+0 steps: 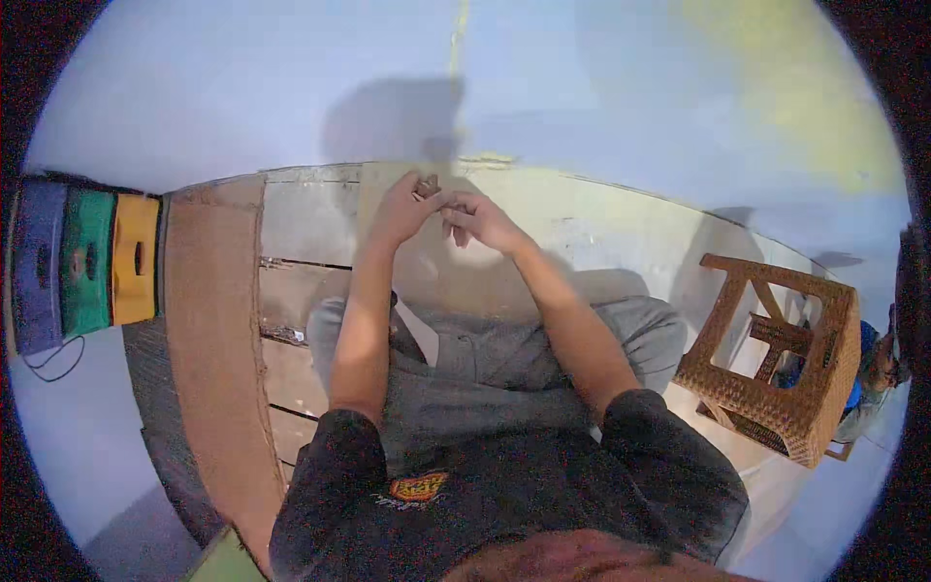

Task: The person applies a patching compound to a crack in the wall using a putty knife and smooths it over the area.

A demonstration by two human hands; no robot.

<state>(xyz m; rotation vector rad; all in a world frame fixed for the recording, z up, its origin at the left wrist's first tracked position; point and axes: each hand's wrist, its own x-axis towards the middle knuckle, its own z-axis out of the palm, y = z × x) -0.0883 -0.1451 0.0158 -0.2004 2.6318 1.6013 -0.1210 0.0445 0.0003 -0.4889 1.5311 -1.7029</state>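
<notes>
In front of me, over the boards close to the wall, my two hands meet at the fingertips. The fingers of my left hand (410, 208) are curled in toward the thumb. From the other side my right hand (482, 223) reaches across with bent fingers, its thumb and forefinger against the left fingertips. Anything pinched between them is too small or hidden to make out. Below the hands are my crossed legs in grey trousers (485, 412). A pale, flat shape (415, 333) shows by my left forearm; its kind is unclear.
Wooden boards (305, 218) form the surface, with a brown strip (213, 339) at its left. Blue, green and yellow plastic pieces with handle slots (136, 257) stand far left. On the right is a woven brown stool (824, 359), with a person partly visible behind. A pale wall (242, 87) rises ahead.
</notes>
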